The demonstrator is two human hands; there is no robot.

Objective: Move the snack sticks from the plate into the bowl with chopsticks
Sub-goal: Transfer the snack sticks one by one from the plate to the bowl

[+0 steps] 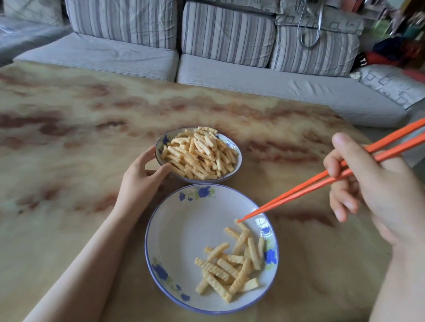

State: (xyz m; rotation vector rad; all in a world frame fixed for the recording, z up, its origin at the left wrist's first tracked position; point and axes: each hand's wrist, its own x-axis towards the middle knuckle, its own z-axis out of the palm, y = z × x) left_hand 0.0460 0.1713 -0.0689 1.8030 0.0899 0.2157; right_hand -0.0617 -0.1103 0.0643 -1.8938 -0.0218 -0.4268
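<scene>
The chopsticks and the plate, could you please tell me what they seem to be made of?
Chopsticks: probably plastic, matte, judging by the uniform orange colour. Plate: likely glazed ceramic or enamel, glossy white with a reflection and printed blue flowers.

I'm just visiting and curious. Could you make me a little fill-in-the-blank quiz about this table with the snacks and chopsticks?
1. The right hand holds a pair of ____ chopsticks.
2. The left hand holds the bowl on its ____ side.
3. The bowl holds ____ snack sticks than the plate.
4. The flowers painted on the plate's rim are ____.
Missing words: orange; left; more; blue.
</scene>
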